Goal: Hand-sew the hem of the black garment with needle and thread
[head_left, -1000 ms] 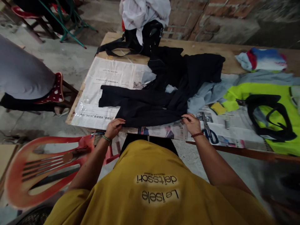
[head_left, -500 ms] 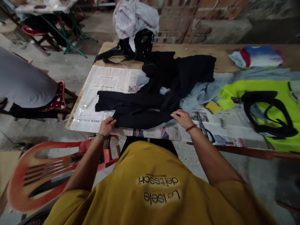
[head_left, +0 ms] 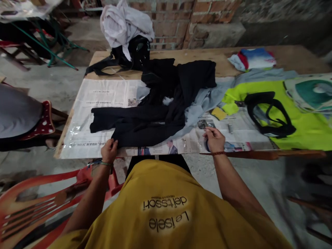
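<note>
A black garment (head_left: pixel 145 133) with two long, leg-like parts lies across the newspaper. At its near left end, my left hand (head_left: pixel 109 151) is closed, pinching the lower hem between thumb and fingers. My right hand (head_left: pixel 215 140) is off the cloth, near the table's front edge, with its fingers curled over a pair of scissors. Only part of the dark blue scissor handle (head_left: pixel 206 145) shows beside the palm; the rest is hidden under the hand. Light grey-blue cloth (head_left: pixel 198 105) lies under and beside the black garment.
Neon yellow cloth (head_left: pixel 308 128) with a coiled black strap (head_left: pixel 271 129) lies to the right, near a yellow scrap (head_left: pixel 218 113). A black bag (head_left: pixel 140 52) topped with white cloth (head_left: pixel 126 26) stands at the back. A red plastic chair (head_left: pixel 59 197) is at lower left; a seated person (head_left: pixel 19 112) is beyond.
My right hand has let go of the black garment and moved right, onto the scissors. My left hand keeps its pinch on the hem. The view has swung to the right.
</note>
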The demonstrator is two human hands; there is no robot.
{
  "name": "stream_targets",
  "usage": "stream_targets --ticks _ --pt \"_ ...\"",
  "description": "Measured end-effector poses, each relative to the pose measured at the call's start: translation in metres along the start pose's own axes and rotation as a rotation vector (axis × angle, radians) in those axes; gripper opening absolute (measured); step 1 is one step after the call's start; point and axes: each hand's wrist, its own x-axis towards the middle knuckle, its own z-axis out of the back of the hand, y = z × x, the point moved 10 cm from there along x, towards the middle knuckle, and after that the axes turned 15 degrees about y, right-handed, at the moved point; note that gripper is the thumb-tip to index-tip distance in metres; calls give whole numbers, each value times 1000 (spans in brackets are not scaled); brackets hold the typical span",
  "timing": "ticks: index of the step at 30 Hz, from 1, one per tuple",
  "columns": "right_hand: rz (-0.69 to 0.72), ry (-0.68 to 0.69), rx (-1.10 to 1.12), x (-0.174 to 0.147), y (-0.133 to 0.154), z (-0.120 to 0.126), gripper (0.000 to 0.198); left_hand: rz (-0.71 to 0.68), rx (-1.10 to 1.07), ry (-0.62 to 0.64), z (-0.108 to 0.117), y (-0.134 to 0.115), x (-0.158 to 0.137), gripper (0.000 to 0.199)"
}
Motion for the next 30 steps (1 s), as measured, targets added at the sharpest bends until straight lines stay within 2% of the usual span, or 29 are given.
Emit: stream_targets --ticks 2,4,6,10,13,15,19,23,30 --pt "-41 -100 -54 -7 -13 32 36 -14 -1 -17 1 0 -1 21" --pt "-60 -164 -225 -16 -18 61 33 -30 -3 -46 2 1 -1 22" --pt "-55 -137 -463 -24 -18 75 30 -32 7 -56 2 3 -1 25" --pt "-31 119 -860 -35 -22 52 28 1 30 -51 0 9 1 27" --pt "-92 207 -1045 -37 -25 33 33 9 17 -70 0 12 1 23" --pt "-186 213 -1086 -33 -29 30 37 5 6 -82 1 12 1 21" --pt "-320 174 -1024 -21 -30 34 42 -4 -13 -92 1 10 0 20" --pt "-307 114 -1032 -6 -22 39 41 28 -23 -90 2 9 0 20" --pt "-277 101 -1076 19 -12 45 45 41 -22 -84 2 10 0 20"
